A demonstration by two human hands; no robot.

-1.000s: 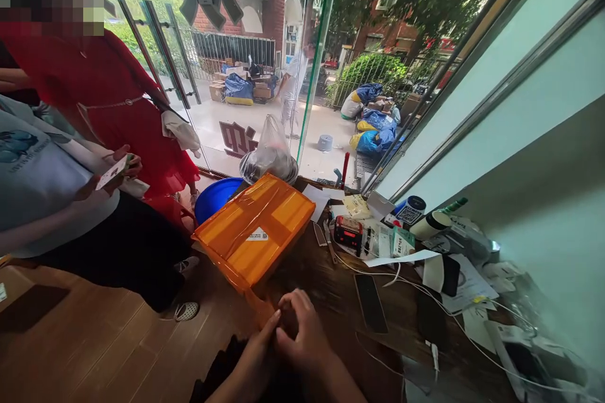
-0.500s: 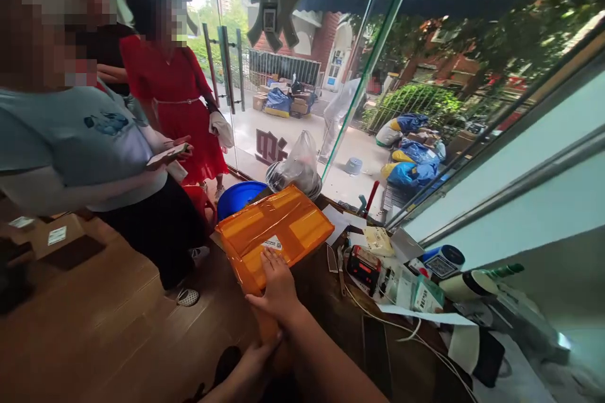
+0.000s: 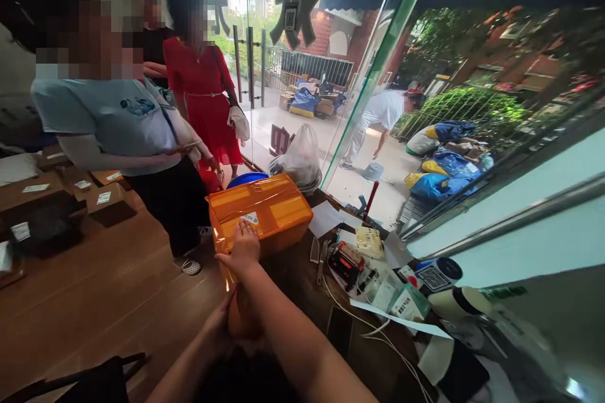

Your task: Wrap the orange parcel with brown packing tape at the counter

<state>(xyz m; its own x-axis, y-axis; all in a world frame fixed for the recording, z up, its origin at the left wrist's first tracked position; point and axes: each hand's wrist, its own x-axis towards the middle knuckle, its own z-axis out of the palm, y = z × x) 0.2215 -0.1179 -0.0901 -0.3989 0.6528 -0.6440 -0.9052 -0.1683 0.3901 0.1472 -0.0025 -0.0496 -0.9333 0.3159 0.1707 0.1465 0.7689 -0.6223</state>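
A cardboard box [image 3: 278, 208] wrapped in shiny orange packing tape sits at the left edge of the dark table, with a small white label [image 3: 250, 218] on its top. My right hand [image 3: 244, 249] lies on the near part of the top, fingers stretched out beside the label. Lower down, at the near end of the box, my left hand [image 3: 218, 318] is closed around the side of a roll of orange packing tape [image 3: 243, 313]. A strip of tape runs between box and roll. Part of my left hand's fingers is hidden.
A red-and-black device [image 3: 347, 262], papers [image 3: 326, 219], white cables [image 3: 373, 330] and a blue QR-code speaker [image 3: 439, 274] lie on the table to the right. A blue basin [image 3: 246, 179] and a filled clear bag [image 3: 302, 160] are behind the box. People stand at left near floor parcels [image 3: 108, 198].
The view has swung left. The box and both hands sit further left in the picture, and more of the box's right side shows. Outside, a person bends over a small bucket-like object.
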